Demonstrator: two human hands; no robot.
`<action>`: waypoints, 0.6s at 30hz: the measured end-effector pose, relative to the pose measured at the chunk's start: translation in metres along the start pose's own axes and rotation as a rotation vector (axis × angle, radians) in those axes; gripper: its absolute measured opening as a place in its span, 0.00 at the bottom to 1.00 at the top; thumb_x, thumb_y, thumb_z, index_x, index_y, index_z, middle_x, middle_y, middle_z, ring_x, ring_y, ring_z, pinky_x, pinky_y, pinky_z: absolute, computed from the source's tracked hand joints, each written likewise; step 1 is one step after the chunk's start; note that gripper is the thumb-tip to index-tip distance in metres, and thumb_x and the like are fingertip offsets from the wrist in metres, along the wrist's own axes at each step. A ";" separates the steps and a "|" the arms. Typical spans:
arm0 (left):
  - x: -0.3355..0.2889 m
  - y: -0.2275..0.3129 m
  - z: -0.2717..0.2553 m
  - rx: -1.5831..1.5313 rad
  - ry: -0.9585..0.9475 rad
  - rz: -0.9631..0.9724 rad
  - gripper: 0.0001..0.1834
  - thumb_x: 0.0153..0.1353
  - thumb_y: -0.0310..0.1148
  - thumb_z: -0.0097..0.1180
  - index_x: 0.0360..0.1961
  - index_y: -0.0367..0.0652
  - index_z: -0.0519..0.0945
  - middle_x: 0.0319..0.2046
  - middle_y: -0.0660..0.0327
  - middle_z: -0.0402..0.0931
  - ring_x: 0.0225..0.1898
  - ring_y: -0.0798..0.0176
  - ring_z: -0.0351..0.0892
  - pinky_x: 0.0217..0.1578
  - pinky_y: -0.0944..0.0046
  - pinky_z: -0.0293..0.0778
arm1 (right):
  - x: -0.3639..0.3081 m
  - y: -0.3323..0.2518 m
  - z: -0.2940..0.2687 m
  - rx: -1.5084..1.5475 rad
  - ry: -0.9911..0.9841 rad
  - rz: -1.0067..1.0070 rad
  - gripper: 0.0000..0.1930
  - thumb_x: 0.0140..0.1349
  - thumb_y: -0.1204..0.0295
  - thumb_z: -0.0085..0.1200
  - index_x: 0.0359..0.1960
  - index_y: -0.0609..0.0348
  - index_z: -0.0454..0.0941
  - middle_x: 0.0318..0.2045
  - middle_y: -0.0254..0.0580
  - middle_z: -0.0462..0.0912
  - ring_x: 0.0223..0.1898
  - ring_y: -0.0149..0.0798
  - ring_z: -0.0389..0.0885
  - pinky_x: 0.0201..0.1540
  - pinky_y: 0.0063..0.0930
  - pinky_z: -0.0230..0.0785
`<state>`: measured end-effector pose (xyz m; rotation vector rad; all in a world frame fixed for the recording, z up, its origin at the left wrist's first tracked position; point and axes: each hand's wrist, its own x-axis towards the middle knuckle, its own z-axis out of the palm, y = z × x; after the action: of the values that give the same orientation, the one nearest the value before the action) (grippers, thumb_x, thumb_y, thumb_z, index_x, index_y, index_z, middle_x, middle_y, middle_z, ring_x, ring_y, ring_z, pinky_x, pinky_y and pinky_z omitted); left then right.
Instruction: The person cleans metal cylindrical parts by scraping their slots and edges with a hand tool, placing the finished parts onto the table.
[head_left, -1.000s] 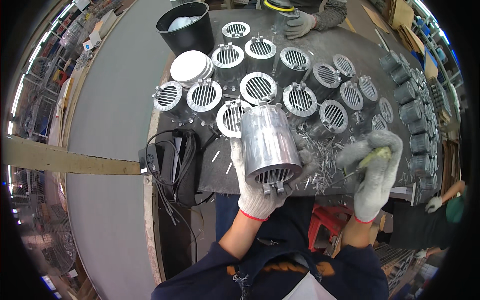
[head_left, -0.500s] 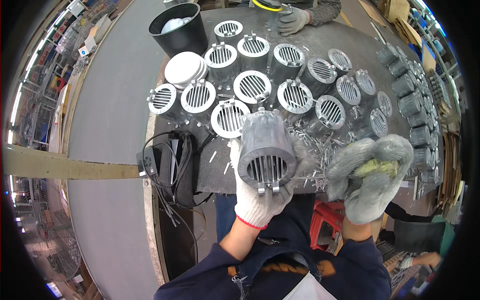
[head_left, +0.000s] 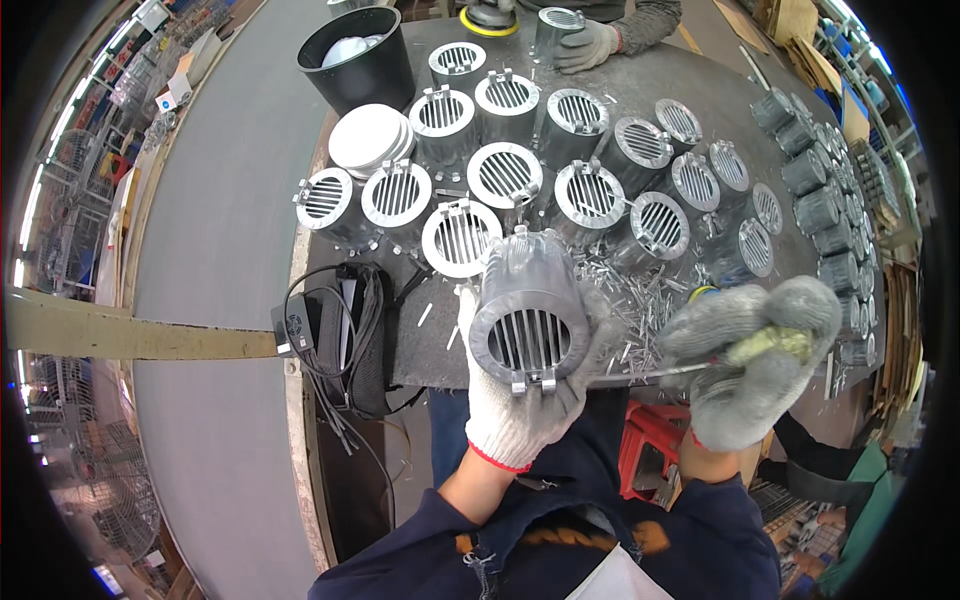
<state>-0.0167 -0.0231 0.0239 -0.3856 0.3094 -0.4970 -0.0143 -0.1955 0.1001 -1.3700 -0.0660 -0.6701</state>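
My left hand, in a white knitted glove with a red cuff, is wrapped round a grey metal cylinder. The slotted end of the cylinder faces me, with two small lugs at its lower rim. To its right my right hand, in a worn grey glove, is closed on a thin metal file-like tool. The tool's narrow blade points left, toward the cylinder; its grip is hidden by the fingers. A yellowish patch or wrapping shows among those fingers.
Several slotted cylinders stand beyond my hands, near scattered metal slivers. Stacked white discs, a black bucket and a cabled black bag lie left. Across the table, a co-worker's gloved hand holds a cylinder beside a sander.
My right hand has shifted slightly right and turned, with more of the tool showing. The held cylinder has tilted a little. The co-worker's sander has moved left off their cylinder.
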 end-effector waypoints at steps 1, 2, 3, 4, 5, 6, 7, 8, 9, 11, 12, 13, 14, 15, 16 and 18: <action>0.000 -0.001 0.002 0.052 0.004 0.038 0.51 0.66 0.77 0.51 0.71 0.42 0.70 0.65 0.48 0.76 0.67 0.40 0.76 0.68 0.43 0.76 | 0.001 -0.001 -0.001 -0.090 0.024 -0.066 0.28 0.77 0.47 0.50 0.59 0.59 0.61 0.30 0.56 0.81 0.22 0.42 0.80 0.23 0.27 0.74; 0.000 -0.002 0.003 0.025 0.000 0.034 0.51 0.66 0.77 0.51 0.71 0.41 0.70 0.65 0.48 0.75 0.68 0.40 0.75 0.69 0.43 0.76 | 0.004 -0.001 -0.002 -0.168 0.001 -0.154 0.28 0.78 0.46 0.48 0.59 0.60 0.62 0.30 0.57 0.81 0.23 0.43 0.81 0.25 0.29 0.75; -0.001 -0.002 0.005 0.021 -0.015 0.021 0.51 0.66 0.76 0.51 0.71 0.41 0.70 0.65 0.48 0.75 0.68 0.39 0.74 0.70 0.43 0.76 | 0.007 -0.002 -0.004 -0.187 -0.032 -0.211 0.28 0.78 0.47 0.46 0.60 0.62 0.62 0.30 0.57 0.81 0.26 0.44 0.81 0.29 0.31 0.75; -0.001 -0.001 0.007 0.059 -0.050 0.023 0.52 0.66 0.76 0.51 0.71 0.40 0.70 0.65 0.48 0.75 0.69 0.38 0.74 0.70 0.43 0.75 | 0.011 -0.002 -0.006 -0.216 -0.005 -0.245 0.28 0.78 0.48 0.45 0.60 0.63 0.63 0.30 0.58 0.81 0.28 0.45 0.81 0.33 0.34 0.76; -0.001 0.000 0.009 -0.008 -0.005 -0.023 0.52 0.66 0.76 0.52 0.71 0.40 0.70 0.65 0.48 0.75 0.68 0.37 0.74 0.70 0.43 0.75 | 0.016 -0.003 -0.009 -0.342 0.008 -0.301 0.27 0.79 0.49 0.43 0.60 0.65 0.64 0.30 0.59 0.81 0.31 0.46 0.82 0.37 0.36 0.77; -0.002 0.001 0.010 -0.034 0.019 -0.054 0.51 0.65 0.76 0.53 0.71 0.39 0.70 0.65 0.48 0.75 0.68 0.37 0.74 0.70 0.43 0.75 | 0.019 -0.002 -0.012 -0.347 0.045 -0.311 0.26 0.79 0.51 0.42 0.60 0.65 0.64 0.32 0.59 0.82 0.32 0.46 0.82 0.38 0.37 0.77; -0.002 0.001 0.010 -0.048 0.061 -0.070 0.51 0.65 0.76 0.54 0.70 0.40 0.71 0.64 0.47 0.76 0.67 0.36 0.75 0.70 0.42 0.75 | 0.022 -0.001 -0.015 -0.352 0.081 -0.321 0.25 0.79 0.53 0.42 0.60 0.66 0.65 0.33 0.60 0.82 0.33 0.46 0.82 0.40 0.38 0.77; -0.002 0.002 0.010 -0.038 0.020 -0.055 0.50 0.65 0.75 0.54 0.70 0.41 0.72 0.63 0.47 0.76 0.66 0.36 0.76 0.70 0.42 0.75 | 0.024 0.000 -0.018 -0.270 -0.066 -0.306 0.23 0.78 0.55 0.45 0.60 0.64 0.64 0.40 0.60 0.82 0.37 0.47 0.84 0.45 0.39 0.79; -0.001 0.002 0.010 -0.041 0.020 -0.055 0.49 0.65 0.75 0.55 0.69 0.42 0.72 0.62 0.47 0.77 0.66 0.36 0.77 0.70 0.41 0.75 | 0.025 0.001 -0.021 -0.275 -0.061 -0.303 0.22 0.77 0.57 0.48 0.59 0.62 0.64 0.47 0.60 0.82 0.42 0.47 0.87 0.49 0.41 0.81; 0.001 0.002 0.009 -0.071 0.066 -0.054 0.48 0.66 0.74 0.55 0.69 0.43 0.72 0.62 0.47 0.77 0.65 0.36 0.77 0.70 0.40 0.75 | 0.024 0.006 -0.023 -0.307 0.042 -0.307 0.19 0.77 0.62 0.50 0.58 0.62 0.65 0.49 0.61 0.81 0.42 0.47 0.87 0.48 0.41 0.81; 0.002 0.002 0.009 -0.062 0.074 -0.036 0.47 0.66 0.73 0.55 0.69 0.44 0.73 0.62 0.47 0.77 0.65 0.37 0.77 0.70 0.40 0.75 | 0.024 0.008 -0.024 -0.270 -0.022 -0.292 0.18 0.76 0.64 0.50 0.58 0.62 0.64 0.50 0.61 0.81 0.41 0.46 0.87 0.48 0.41 0.81; 0.004 0.001 0.008 -0.024 0.097 -0.013 0.46 0.67 0.73 0.55 0.69 0.44 0.73 0.62 0.48 0.76 0.66 0.37 0.77 0.70 0.40 0.75 | 0.022 0.010 -0.023 -0.244 -0.065 -0.261 0.16 0.76 0.67 0.50 0.58 0.62 0.64 0.50 0.61 0.81 0.40 0.46 0.86 0.47 0.41 0.81; 0.004 0.001 0.009 -0.012 0.103 -0.004 0.46 0.67 0.72 0.55 0.69 0.44 0.72 0.63 0.48 0.76 0.66 0.38 0.76 0.70 0.39 0.75 | 0.021 0.011 -0.022 -0.186 -0.111 -0.224 0.16 0.75 0.70 0.51 0.59 0.62 0.64 0.50 0.61 0.81 0.39 0.45 0.86 0.46 0.41 0.81; 0.005 0.000 0.010 0.007 0.150 0.022 0.46 0.67 0.72 0.55 0.70 0.45 0.72 0.63 0.49 0.76 0.66 0.39 0.76 0.70 0.39 0.75 | 0.020 0.012 -0.019 -0.201 -0.157 -0.224 0.16 0.75 0.72 0.50 0.59 0.61 0.65 0.50 0.61 0.81 0.38 0.44 0.85 0.46 0.41 0.81; 0.006 0.000 0.011 0.015 0.082 0.027 0.46 0.67 0.72 0.55 0.70 0.45 0.72 0.63 0.49 0.76 0.66 0.39 0.76 0.70 0.39 0.75 | 0.018 0.011 -0.016 -0.183 -0.209 -0.216 0.15 0.75 0.73 0.50 0.59 0.61 0.65 0.50 0.61 0.81 0.37 0.43 0.85 0.45 0.40 0.81; 0.006 -0.004 0.014 0.045 0.030 0.071 0.46 0.68 0.72 0.54 0.71 0.46 0.70 0.64 0.50 0.76 0.67 0.40 0.76 0.70 0.38 0.75 | 0.014 0.009 -0.007 -0.192 -0.288 -0.164 0.18 0.71 0.75 0.55 0.60 0.60 0.67 0.50 0.58 0.81 0.40 0.42 0.83 0.48 0.40 0.80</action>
<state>-0.0074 -0.0255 0.0369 -0.3225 0.3395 -0.4395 -0.0010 -0.2074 0.0962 -1.6530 -0.3550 -0.6225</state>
